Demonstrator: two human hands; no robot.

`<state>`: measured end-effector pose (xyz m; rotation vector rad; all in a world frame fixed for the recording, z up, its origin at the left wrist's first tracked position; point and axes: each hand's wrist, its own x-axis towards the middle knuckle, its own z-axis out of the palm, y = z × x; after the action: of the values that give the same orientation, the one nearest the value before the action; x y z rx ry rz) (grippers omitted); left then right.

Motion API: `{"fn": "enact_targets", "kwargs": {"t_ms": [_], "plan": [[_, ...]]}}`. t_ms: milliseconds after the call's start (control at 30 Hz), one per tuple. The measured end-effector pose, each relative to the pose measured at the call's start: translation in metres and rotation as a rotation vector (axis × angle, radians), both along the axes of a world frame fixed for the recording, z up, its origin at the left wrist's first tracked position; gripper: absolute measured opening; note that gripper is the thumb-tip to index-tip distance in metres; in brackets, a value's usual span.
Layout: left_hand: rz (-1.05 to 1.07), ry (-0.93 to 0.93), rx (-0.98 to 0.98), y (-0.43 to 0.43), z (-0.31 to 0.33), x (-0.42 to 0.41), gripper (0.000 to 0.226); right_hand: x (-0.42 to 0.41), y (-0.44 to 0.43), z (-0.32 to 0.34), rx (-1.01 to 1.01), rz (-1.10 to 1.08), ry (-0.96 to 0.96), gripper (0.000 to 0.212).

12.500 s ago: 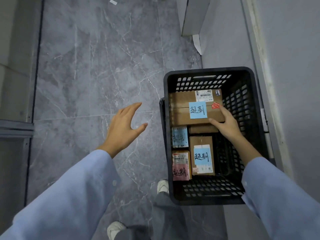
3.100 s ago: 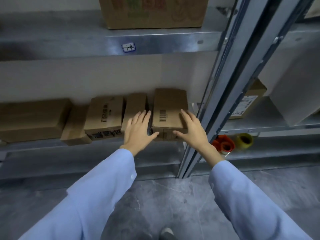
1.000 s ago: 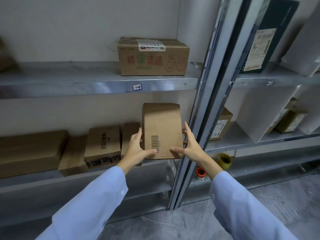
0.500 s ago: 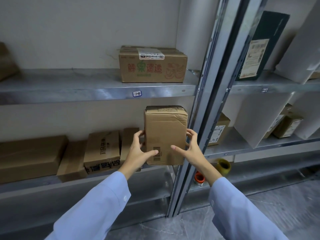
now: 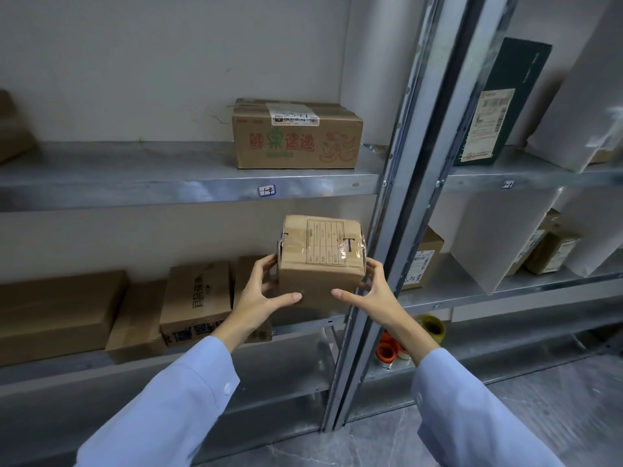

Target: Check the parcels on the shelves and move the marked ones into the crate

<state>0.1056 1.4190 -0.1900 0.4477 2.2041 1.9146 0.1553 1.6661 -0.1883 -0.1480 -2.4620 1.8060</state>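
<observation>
A person in pale blue sleeves [image 5: 175, 399] holds a small brown box [image 5: 320, 264] up between both hands, in front of a metal rack. The left hand [image 5: 261, 298] grips the box's left side, fingers curled round its far edge and thumb stretched along the bottom of the near face; the right hand [image 5: 374, 294] mirrors it on the right side, its thumb pointing toward the left thumb, the two thumbs apart.

The box is clear of the shelves and tilted so its top shows; that face carries a printed grid form under shiny clear tape, with a dark T-shaped mark on the side nearer the right hand.

Just behind and to the left of the left hand, a row of cartons [image 5: 197, 298] lies on the lower shelf [image 5: 303, 326]; the one farthest from the hand is the largest. Above both hands, on the upper shelf [image 5: 168, 190], sits a printed carton [image 5: 296, 143] with red and green characters and a white label.

Just beyond the right hand a grey post [image 5: 387, 230] runs from top to bottom; past it, a labelled carton [image 5: 423, 261] stands on a shelf. Below the right wrist lie an orange tape roll [image 5: 387, 352] and a yellow tape roll [image 5: 433, 326]. High above and to the right of the right hand, a dark parcel [image 5: 499, 102] stands leaning.
</observation>
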Motion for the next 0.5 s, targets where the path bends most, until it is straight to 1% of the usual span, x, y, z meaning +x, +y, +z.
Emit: {"fn": "enact_targets", "kwargs": {"t_ms": [67,167,200,233,300,400,433,500], "plan": [[-0.025,-0.018,0.022,-0.003,0.001,-0.001,0.097,0.001,-0.001,0.002,0.008,0.012,-0.01,0.108],[-0.055,-0.007,0.017,-0.003,0.003,0.0,0.11,0.003,-0.005,0.006,0.02,0.061,0.027,0.122],[-0.056,-0.014,0.018,-0.003,0.003,0.0,0.114,0.004,-0.006,0.007,0.027,0.066,0.034,0.121],[-0.052,-0.019,0.021,-0.002,0.003,0.0,0.116,0.005,-0.008,0.009,0.043,0.064,0.042,0.113],[-0.041,-0.011,0.017,-0.001,0.003,0.001,0.107,0.006,-0.009,0.011,0.066,0.06,0.043,0.093],[-0.039,-0.005,0.007,-0.002,0.002,0.002,0.097,0.01,-0.009,0.014,0.027,0.073,0.031,0.082],[-0.043,-0.003,0.013,-0.002,0.002,0.003,0.095,0.01,-0.008,0.014,0.031,0.08,0.028,0.081],[-0.05,-0.007,0.016,-0.003,0.002,0.003,0.087,0.013,-0.006,0.014,0.037,0.081,0.016,0.088]]}}
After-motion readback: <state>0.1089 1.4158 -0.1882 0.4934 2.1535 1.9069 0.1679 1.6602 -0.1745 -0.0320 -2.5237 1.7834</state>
